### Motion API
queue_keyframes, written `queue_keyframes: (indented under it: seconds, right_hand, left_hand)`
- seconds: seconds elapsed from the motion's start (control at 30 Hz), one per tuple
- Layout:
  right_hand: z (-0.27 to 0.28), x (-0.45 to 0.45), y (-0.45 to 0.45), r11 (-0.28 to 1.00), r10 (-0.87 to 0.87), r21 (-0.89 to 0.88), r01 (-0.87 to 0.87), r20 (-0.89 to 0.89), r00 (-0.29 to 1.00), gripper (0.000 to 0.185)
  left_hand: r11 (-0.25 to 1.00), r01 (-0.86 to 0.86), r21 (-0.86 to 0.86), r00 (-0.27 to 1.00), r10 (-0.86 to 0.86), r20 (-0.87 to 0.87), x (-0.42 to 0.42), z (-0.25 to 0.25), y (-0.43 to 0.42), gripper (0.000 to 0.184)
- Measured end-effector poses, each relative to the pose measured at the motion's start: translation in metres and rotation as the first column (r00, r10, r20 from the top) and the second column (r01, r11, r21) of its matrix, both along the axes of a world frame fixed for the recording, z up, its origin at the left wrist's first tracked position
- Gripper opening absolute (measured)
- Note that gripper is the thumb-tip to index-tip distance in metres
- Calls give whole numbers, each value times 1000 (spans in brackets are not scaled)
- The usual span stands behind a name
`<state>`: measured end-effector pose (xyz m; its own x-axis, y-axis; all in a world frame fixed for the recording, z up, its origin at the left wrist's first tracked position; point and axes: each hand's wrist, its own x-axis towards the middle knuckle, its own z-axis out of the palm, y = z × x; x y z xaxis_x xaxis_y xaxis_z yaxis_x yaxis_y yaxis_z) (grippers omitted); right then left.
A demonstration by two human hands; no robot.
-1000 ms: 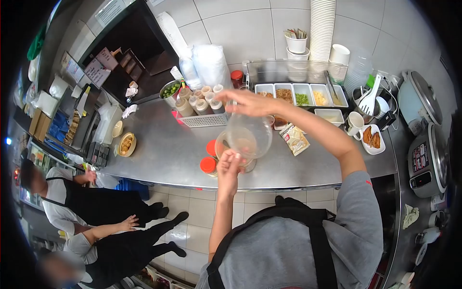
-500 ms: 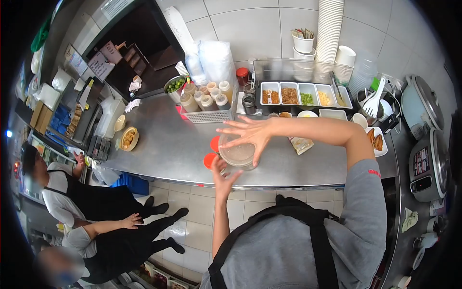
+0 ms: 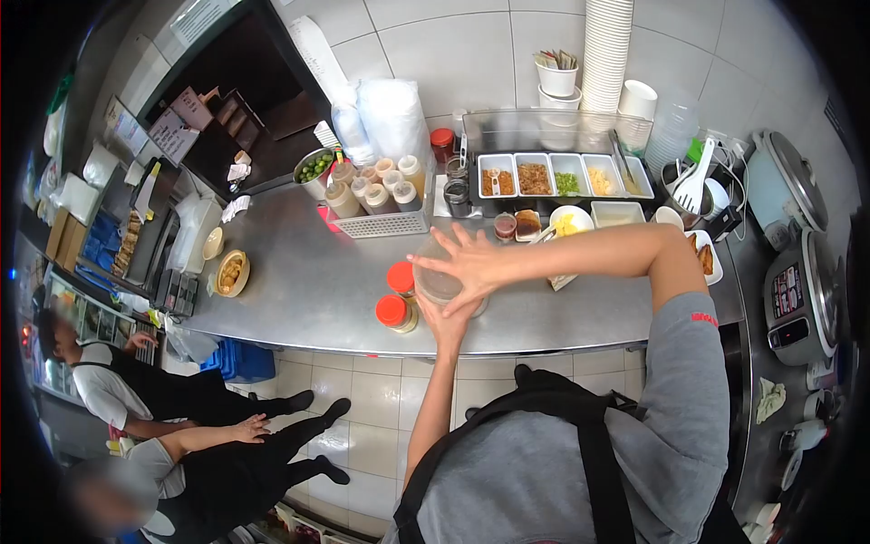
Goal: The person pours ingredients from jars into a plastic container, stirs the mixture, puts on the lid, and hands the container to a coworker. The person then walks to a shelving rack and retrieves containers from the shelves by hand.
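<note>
A round clear jar [image 3: 435, 283] with a translucent lid stands near the front edge of the steel counter, partly covered by my hands. My right hand [image 3: 473, 268] reaches across its top from the right, fingers spread over the lid and gripping around its rim. Against the near side of the jar, my left hand [image 3: 445, 325] is wrapped with its fingertips close to my right hand's. Two jars with red lids stand just left of it: one nearer me [image 3: 393, 312], the other slightly farther back [image 3: 401, 276]. What the clear jar contains is hard to make out.
A topping rack [image 3: 564, 178] with several trays lines the wall. Squeeze bottles [image 3: 376, 186] fill a grey basket [image 3: 385, 224]. A white bowl with yellow food [image 3: 571, 220] lies beyond my right forearm. A bowl [image 3: 234, 274] sits at left. Two people stand beyond the counter's left end.
My left hand has moved up and closed on the near side of the jar. My right hand has shifted on the lid. The view has shifted slightly, uncovering the bowl of yellow food.
</note>
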<state>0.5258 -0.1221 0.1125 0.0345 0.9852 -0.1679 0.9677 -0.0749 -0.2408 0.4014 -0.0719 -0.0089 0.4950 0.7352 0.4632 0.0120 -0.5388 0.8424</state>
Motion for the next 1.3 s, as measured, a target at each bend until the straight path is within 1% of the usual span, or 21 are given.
queue_keyframes:
  seconds: [0.1,0.13,0.23,0.27,0.3,0.37,0.4,0.47,0.5,0.6,0.63,0.7,0.73,0.83,0.87,1.0,1.1,1.13,1.23,1.27,1.3]
  right_hand:
    - [1,35,9,871,469,81,-484,149,870,102]
    - [4,47,13,701,675,129,-701,197,711,100]
    - [-13,41,5,701,681,116,-704,185,709,99]
    - [-16,39,-1,790,584,154,-593,105,805,99]
    - [-20,36,-7,865,470,190,-465,18,882,99]
    - [-31,11,-18,962,54,269,-44,-30,998,100]
    - [-35,0,-20,940,-152,299,162,-57,987,101]
    - [-41,-17,-17,846,-382,362,391,-100,919,104]
    - [-43,-22,-15,785,-473,391,480,-120,873,105]
    - [-38,-28,-16,786,-506,346,512,-115,855,108]
    - [-34,-27,-17,797,-505,323,511,-107,856,109]
    - [-33,-2,-26,936,-226,282,211,23,974,110]
    - [-36,5,-33,970,-74,236,54,80,994,110]
    - [-44,3,-39,914,-62,399,70,-32,998,111]
    - [-47,1,-39,885,-77,456,89,-46,996,110]
    - [-54,-21,-35,813,-317,498,303,-59,946,109]
    - [-71,-21,-21,757,-372,556,344,-66,926,107]
    - [-64,-26,-28,720,-376,602,346,-80,923,99]
    - [-63,-17,-41,443,-494,569,693,-490,718,90]
    - [-63,-12,-64,425,-561,507,750,-502,658,81]
    - [-86,10,-71,499,-671,387,775,-394,628,85]
  left_hand:
    - [968,215,-130,976,-217,4,-9,-18,26,103]
    - [919,335,-209,940,-342,3,-12,-23,37,102]
    - [863,460,-211,887,-455,71,-9,-29,40,102]
    - [845,478,-240,878,-457,142,-4,-20,30,103]
    - [904,383,-189,923,-371,99,2,-10,16,104]
    - [983,178,-55,984,-176,42,8,2,-9,104]
    - [984,148,-99,989,-146,21,14,-7,-16,107]
    - [983,56,-176,998,-61,-23,23,-27,-21,113]
    - [975,115,-191,991,-126,-47,23,-29,-19,113]
    - [960,215,-179,969,-233,-83,22,-31,6,112]
    - [943,303,-135,952,-307,-10,18,-30,16,109]
    - [883,468,-34,878,-460,134,14,-26,34,104]
    - [857,513,-38,858,-513,29,9,-17,43,106]
    - [756,625,-194,762,-645,-57,6,-19,59,107]
    - [802,565,-194,816,-578,-13,5,-19,48,101]
    - [854,520,-6,854,-520,22,22,-33,45,84]
    - [640,712,-289,693,-706,146,17,-28,60,78]
    - [665,711,-226,702,-686,191,7,-9,43,75]
    - [736,673,-80,736,-676,-28,0,-6,47,78]
    - [745,665,-52,743,-667,-50,-3,-6,43,79]
    - [756,654,-25,753,-654,-72,-7,-6,39,80]
